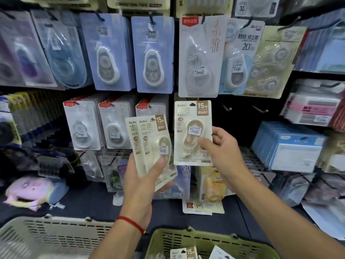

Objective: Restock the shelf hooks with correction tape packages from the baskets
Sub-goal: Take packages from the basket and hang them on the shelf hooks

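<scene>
My left hand (143, 176) grips a small stack of beige correction tape packages (149, 139) marked 15M, held upright in front of the shelf. My right hand (222, 146) pinches a single beige 15M package (190, 128) by its right edge, lifted up against the dark shelf panel. To its right two bare hooks (228, 108) (261, 110) stick out of the panel. More beige packages (183, 253) lie in the green basket (205, 238) at the bottom.
Rows of other correction tape packages hang above (153, 55) and to the left (82, 124). A grey basket (56, 234) stands at the bottom left. Blue boxed goods (291, 146) fill the right shelf. A pastel pouch (31, 189) lies on the left ledge.
</scene>
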